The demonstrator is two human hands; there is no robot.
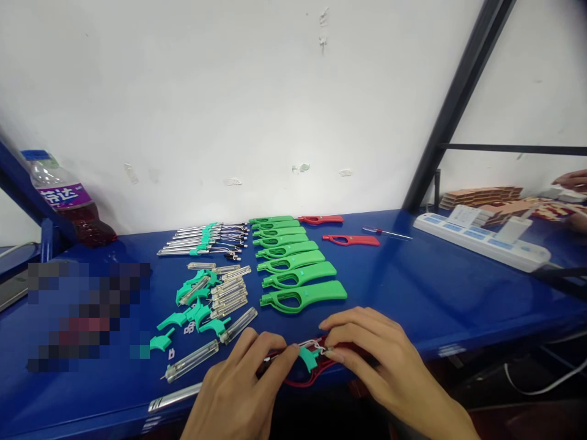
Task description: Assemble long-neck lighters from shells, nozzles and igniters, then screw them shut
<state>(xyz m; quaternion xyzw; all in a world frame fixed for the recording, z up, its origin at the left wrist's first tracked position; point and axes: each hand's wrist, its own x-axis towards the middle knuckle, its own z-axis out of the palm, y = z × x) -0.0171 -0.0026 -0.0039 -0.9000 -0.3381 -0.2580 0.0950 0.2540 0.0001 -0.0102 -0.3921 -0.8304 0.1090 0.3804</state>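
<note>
At the table's front edge, a red lighter handle shell lies between my hands, with a teal trigger and thin white wires in it. My left hand pinches the shell's narrow end, and a silver metal tube sticks out to the left from under it. The fingers of my right hand close on the wide end, where the wires run under the fingertips. Nearest to my left hand lie clear fuel tanks and loose teal triggers. What lies beneath my fingers is hidden.
Green handle shells form a column at mid-table, with red shells beside them. Metal tubes with wires lie behind the tanks. A screwdriver, a power strip and a drink bottle stand farther out. Another person's hand shows far right.
</note>
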